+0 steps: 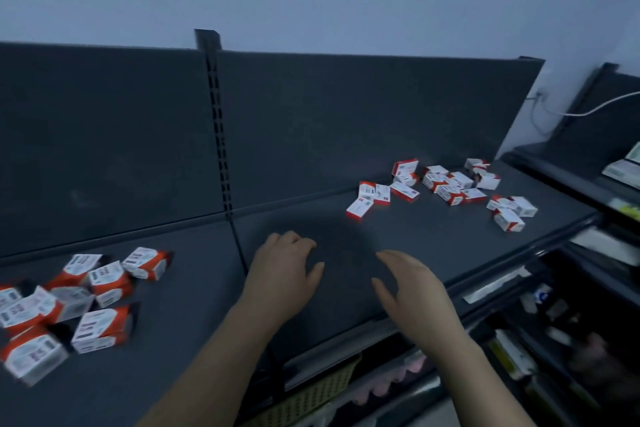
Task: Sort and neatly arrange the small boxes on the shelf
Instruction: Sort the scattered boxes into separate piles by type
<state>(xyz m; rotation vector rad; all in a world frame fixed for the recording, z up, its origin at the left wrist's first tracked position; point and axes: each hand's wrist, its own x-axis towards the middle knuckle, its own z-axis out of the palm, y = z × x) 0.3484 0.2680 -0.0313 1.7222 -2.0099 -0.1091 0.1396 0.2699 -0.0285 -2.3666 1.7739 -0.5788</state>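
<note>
Several small white-and-red boxes (446,185) lie scattered on the right part of the dark grey shelf (398,239). Another loose pile of white-and-orange boxes (69,302) sits at the left, some tipped over one another. My left hand (282,270) hovers over the bare middle of the shelf, fingers loosely curled, holding nothing. Beside it, my right hand (410,288) is held edge-on with relaxed fingers and is empty too. Both hands are well apart from either pile.
A slotted upright post (218,121) divides the back panel. Lower shelves with a woven basket (311,395) and assorted goods sit below the front edge. At the right stand a second shelf unit (595,163) with packets and a white cable (595,107).
</note>
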